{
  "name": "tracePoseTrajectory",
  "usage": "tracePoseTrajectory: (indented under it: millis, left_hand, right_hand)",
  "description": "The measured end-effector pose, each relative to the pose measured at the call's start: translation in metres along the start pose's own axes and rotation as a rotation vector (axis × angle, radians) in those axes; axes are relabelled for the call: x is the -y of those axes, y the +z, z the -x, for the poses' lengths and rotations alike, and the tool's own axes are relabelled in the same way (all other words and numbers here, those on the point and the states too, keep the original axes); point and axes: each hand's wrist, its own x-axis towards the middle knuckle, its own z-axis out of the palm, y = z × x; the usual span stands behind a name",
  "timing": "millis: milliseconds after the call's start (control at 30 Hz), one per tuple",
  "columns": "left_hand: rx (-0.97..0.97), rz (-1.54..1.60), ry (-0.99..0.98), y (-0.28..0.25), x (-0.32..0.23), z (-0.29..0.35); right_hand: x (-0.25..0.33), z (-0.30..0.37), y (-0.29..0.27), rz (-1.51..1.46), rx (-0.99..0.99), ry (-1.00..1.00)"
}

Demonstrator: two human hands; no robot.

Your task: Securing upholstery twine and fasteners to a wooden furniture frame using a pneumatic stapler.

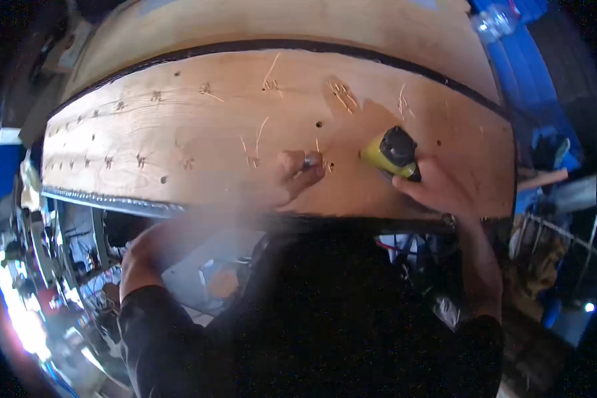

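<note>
A wide wooden board [199,126] with small holes, scratch marks and groups of staples lies before me, edged by a black strip. My left hand [297,174] rests on the board near its front edge, fingertips pinched on a small metal piece [310,160]. To its right, my right hand [438,187] grips a yellow and black power tool [393,154] with its nose down on the wood. The tool's tip is hidden.
A second wooden panel [298,23] lies beyond the black strip. A metal edge [106,202] runs under the board at the left. Cluttered workshop items sit low at the left and right, with blue objects [524,60] at the upper right.
</note>
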Motion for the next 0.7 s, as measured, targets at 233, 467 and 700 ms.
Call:
tracePoseTrajectory:
  millis: [233, 467, 700]
  left_hand:
    - [-0.276, 1.009, -0.312, -0.018, 0.02, 0.001]
    - [-0.108, -0.199, 0.144, -0.047, 0.051, 0.003]
    - [-0.228, -0.283, 0.163, -0.035, 0.05, 0.001]
  right_hand:
    - [0.01, 0.0, 0.005, -0.017, -0.077, 0.146]
    - [0.08, -0.03, 0.001, 0.09, 0.078, -0.078]
    - [0.092, -0.046, 0.015, 0.192, 0.133, -0.112]
